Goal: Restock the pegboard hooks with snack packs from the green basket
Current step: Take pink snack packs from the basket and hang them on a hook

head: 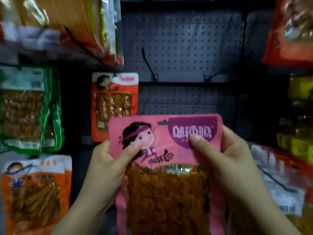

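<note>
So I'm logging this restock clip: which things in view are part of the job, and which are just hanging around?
Part of the job:
- pink snack pack, held by left hand and right hand
- two bare pegboard hooks

Just there:
- red-orange pack, already hung
- green pack
- orange pack
- yellow bottles

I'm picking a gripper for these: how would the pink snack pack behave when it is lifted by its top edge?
The pink snack pack is probably floppy: it is thin film, held by the left hand and the right hand together. It looks light, pinched only by thumbs and fingers. The glossy film may be slippery.
</note>
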